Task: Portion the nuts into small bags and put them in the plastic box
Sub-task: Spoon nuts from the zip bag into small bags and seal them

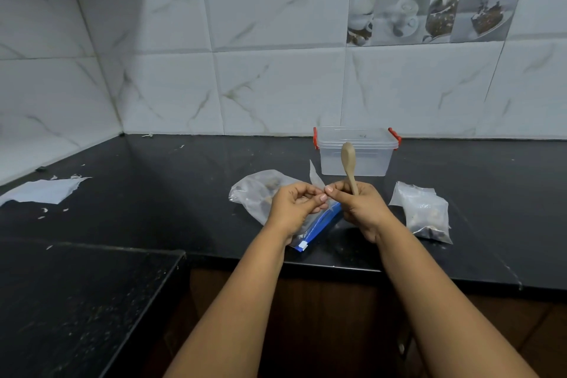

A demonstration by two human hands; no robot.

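My left hand (pixel 294 205) and my right hand (pixel 357 207) meet above the black counter, and both pinch the edge of a small clear bag (pixel 316 178) that sticks up between them. My right hand also grips a wooden spoon (pixel 349 164), bowl pointing up. Under my hands lies a large clear zip bag (pixel 256 192) with a blue seal strip, with nuts inside. A clear plastic box (pixel 356 153) with red clips and its lid on stands behind, near the wall. To the right lie small clear bags with nuts (pixel 425 216).
White paper (pixel 43 191) and small scraps lie on the black counter (pixel 171 187) at the far left. A lower black surface (pixel 76 301) fills the near left. Tiled walls close the back and left. The counter's front edge runs just under my forearms.
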